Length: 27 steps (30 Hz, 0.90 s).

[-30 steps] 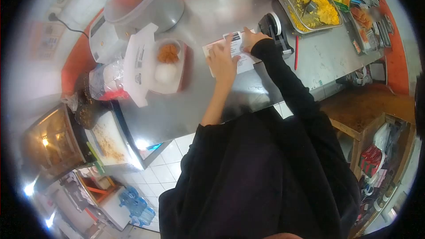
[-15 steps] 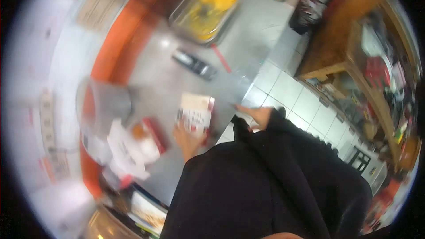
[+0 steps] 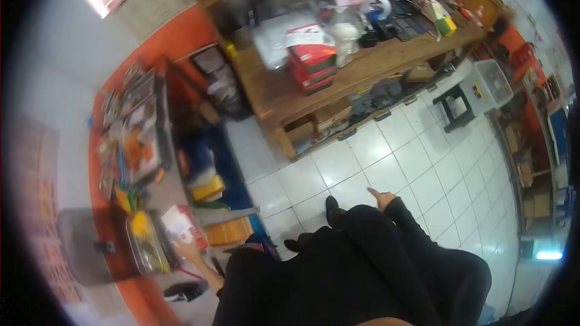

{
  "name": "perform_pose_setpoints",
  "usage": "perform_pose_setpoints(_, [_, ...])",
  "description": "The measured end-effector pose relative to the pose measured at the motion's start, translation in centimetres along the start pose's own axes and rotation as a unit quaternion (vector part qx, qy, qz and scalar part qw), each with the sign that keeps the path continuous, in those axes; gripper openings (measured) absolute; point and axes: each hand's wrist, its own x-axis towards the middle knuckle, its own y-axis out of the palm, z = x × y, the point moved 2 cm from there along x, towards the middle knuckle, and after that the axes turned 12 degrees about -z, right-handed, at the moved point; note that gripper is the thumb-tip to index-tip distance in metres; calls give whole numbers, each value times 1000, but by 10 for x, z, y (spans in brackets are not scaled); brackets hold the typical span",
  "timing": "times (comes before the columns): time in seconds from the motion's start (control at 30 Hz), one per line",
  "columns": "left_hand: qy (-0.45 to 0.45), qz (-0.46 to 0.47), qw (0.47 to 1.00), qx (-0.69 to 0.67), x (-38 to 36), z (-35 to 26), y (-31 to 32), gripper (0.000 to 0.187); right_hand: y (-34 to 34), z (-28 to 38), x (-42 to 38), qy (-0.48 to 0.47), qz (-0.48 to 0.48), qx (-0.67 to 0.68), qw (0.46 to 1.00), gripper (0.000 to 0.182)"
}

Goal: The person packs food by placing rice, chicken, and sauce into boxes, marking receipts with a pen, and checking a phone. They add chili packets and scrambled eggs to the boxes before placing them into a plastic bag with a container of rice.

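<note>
My left hand [image 3: 192, 252] grips a small red-and-white box [image 3: 183, 227] by its near side, above the counter at the lower left. Beside the box, to its left, sits a metal tray [image 3: 136, 259] with yellow contents. A black handheld device [image 3: 185, 290] lies on the counter behind my left wrist. My right hand [image 3: 384, 198] hangs over the tiled floor with nothing visible in it. Its index finger points out to the left; the other fingers are partly blurred.
A wooden workbench [image 3: 266, 99] stands ahead, bearing a larger red box [image 3: 311, 63] and assorted items. Cluttered goods line the counter's far end. A black stool [image 3: 454, 108] and a clear plastic bin [image 3: 492, 84] stand on the white-tiled floor [image 3: 356, 151] at right.
My view has swung right toward the workbench. The box in my left hand has moved along the counter, from near the black device to beside the metal tray. My right hand stays in front of my body.
</note>
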Motion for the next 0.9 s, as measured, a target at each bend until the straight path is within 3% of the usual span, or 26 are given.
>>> perform_pose_setpoints(0.1, [-12, 64, 982, 177, 34, 2, 31, 52, -36, -79, 7, 117, -71, 33, 990, 60])
perform_pose_setpoints(0.2, [-12, 40, 966, 254, 43, -1, 63, 47, -71, -165, 50, 95, -220, 155, 958, 46])
perform_pose_setpoints(0.23, [-18, 24, 969, 244, 41, -16, 66, 46, -90, -193, 73, 87, -284, 159, 942, 40])
perform_pose_setpoints(0.27, [-32, 27, 972, 230, 37, -75, 39, 43, -118, -211, 97, 72, -340, 100, 932, 36])
perform_pose_setpoints(0.3, [-47, 30, 975, 216, 32, -135, 10, 41, -138, -240, 131, -17, -451, 81, 889, 35])
perform_pose_setpoints(0.33, [-84, 34, 978, 188, 25, -186, -10, 37, -181, -238, 153, 50, -437, 49, 897, 37])
perform_pose_setpoints(0.37, [-79, 33, 979, 187, 22, -209, -1, 37, -208, -258, 188, 26, -469, 22, 883, 41])
perform_pose_setpoints(0.43, [-2, -85, 993, -81, 19, -253, 18, 35, -255, -302, 273, 3, -509, 40, 860, 48])
perform_pose_setpoints(0.47, [8, -100, 988, -115, 20, -291, 12, 29, -285, -304, 307, 65, -490, -31, 869, 51])
perform_pose_setpoints(0.5, [15, -99, 989, -112, 25, -323, 2, 29, -312, -310, 340, 48, -501, -16, 864, 55])
perform_pose_setpoints(0.53, [29, -140, 979, -147, 31, -361, -8, 26, -335, -319, 370, 140, -415, 11, 899, 57])
perform_pose_setpoints(0.63, [44, -197, 966, -158, 51, -469, -50, 24, -373, -327, 437, 188, -404, 9, 895, 59])
perform_pose_setpoints(0.7, [48, -243, 945, -215, 64, -535, -78, 23, -382, -342, 469, 186, -397, -16, 899, 59])
perform_pose_setpoints(0.73, [103, -291, 930, -201, 68, -577, -96, 21, -382, -354, 481, 183, -390, -37, 902, 60])
perform_pose_setpoints(0.77, [106, -284, 933, -193, 70, -603, -106, 21, -381, -363, 486, 183, -379, -38, 906, 60])
perform_pose_setpoints(0.83, [79, -297, 920, -243, 73, -637, -120, 21, -385, -362, 490, 154, -277, -74, 946, 64])
perform_pose_setpoints(0.87, [139, -363, 909, -152, 71, -651, -128, 20, -397, -357, 485, 165, -272, -55, 946, 58])
perform_pose_setpoints(0.9, [138, -361, 911, -141, 68, -663, -133, 20, -401, -357, 486, 158, -264, -55, 950, 58])
